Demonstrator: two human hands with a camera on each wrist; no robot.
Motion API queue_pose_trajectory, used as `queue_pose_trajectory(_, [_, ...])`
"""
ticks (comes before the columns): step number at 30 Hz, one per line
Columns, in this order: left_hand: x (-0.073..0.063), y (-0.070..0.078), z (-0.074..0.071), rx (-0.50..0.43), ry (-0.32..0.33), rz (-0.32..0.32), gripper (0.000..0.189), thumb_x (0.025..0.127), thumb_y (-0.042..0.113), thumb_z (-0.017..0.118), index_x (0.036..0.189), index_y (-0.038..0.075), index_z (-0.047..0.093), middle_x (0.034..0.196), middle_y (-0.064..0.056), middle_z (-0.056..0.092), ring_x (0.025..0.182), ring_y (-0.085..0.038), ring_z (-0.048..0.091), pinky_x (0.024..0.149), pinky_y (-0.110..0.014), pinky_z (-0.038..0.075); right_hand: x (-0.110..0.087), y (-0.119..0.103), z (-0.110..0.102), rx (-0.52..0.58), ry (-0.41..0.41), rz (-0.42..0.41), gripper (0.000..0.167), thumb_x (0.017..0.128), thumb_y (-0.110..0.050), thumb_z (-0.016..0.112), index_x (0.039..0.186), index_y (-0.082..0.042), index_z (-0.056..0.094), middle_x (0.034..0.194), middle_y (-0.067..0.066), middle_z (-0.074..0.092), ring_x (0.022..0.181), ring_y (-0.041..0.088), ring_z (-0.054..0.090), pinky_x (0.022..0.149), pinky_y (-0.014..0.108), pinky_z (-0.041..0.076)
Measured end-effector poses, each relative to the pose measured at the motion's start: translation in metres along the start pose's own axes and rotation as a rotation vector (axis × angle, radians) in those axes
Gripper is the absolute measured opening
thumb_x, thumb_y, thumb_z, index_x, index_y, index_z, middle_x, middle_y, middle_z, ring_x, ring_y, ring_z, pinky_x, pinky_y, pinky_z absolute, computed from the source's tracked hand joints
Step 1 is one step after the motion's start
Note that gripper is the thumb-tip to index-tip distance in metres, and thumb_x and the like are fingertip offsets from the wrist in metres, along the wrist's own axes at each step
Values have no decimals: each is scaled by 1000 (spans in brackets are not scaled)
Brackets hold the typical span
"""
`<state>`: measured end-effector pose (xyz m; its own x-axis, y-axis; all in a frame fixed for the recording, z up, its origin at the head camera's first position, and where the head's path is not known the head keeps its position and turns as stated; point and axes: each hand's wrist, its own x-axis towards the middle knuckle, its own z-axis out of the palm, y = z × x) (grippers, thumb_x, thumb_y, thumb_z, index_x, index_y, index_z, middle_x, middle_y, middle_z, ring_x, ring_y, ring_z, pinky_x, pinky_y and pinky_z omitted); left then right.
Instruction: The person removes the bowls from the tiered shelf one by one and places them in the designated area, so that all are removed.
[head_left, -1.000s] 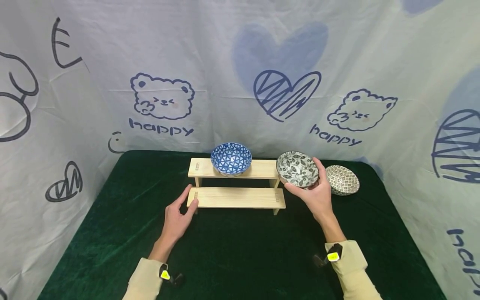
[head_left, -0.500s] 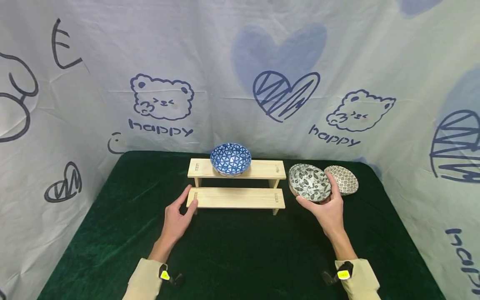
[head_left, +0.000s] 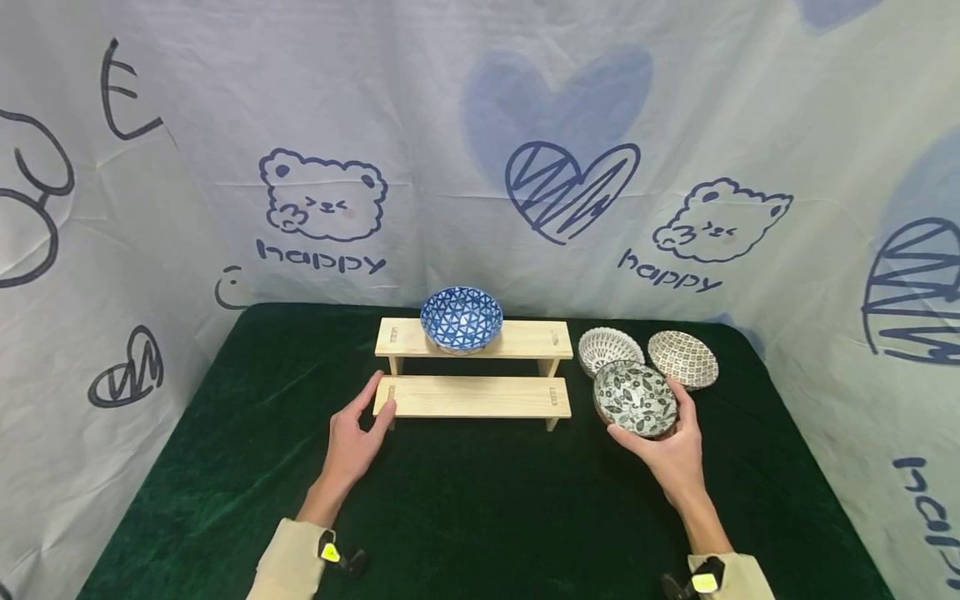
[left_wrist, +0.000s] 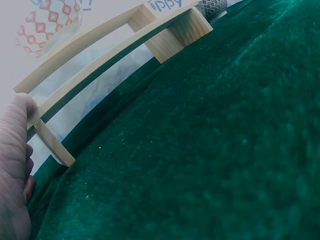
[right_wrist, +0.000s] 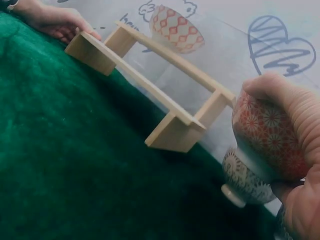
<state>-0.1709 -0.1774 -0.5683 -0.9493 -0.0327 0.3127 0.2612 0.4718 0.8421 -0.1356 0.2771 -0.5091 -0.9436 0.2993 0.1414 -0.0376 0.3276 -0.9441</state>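
Right hand [head_left: 670, 458] pinches leaf-patterned bowl [head_left: 636, 400]; level it, clear black-and-white bowl [head_left: 607, 345]. Left hand [head_left: 356, 437] grips lower wooden shelf [head_left: 476, 396]: brace lightly.

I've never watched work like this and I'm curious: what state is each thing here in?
Wooden stand: standing on green cloth, left end held by left hand
Blue bowl: upright on upper shelf, empty
Leaf-patterned bowl: gripped by right hand, empty
White ridged bowl: on green cloth, partly hidden by leaf-patterned bowl
Checked bowl: on green cloth
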Motion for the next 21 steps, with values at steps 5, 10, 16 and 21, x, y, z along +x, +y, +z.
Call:
queue_pose_trajectory(5, [0,0,0,-7,1,-2,59,106,32,64,157,7,47,160,-6,48,148,-27,46,121,-54,36,-6,10,-2,-51,-3,30,113,74,-10,96,163,-14,27,162,12,35,142,28,37,113,39,36])
queue_pose_trajectory(10, [-1,0,0,-10,0,2,59,106,31,64,157,7,48,160,-7,49,147,-27,46,121,-54,36,-9,21,-3,-61,-4,43,113,72,-11,96,161,-12,26,161,16,34,144,33,35,117,59,29])
queue_pose_trajectory(16, [-1,1,0,-8,1,-2,59,106,32,64,157,7,48,160,-7,48,147,-27,46,121,-54,36,-11,34,-3,-65,-22,54,113,72,-11,96,160,-11,25,159,18,34,143,35,35,118,61,27])
queue_pose_trajectory(21, [0,1,0,-3,2,2,60,106,32,64,157,6,47,160,-7,48,147,-29,46,120,-55,36,-11,40,-2,-54,-37,74,116,70,-11,97,160,-11,23,158,18,34,142,35,35,118,59,27])
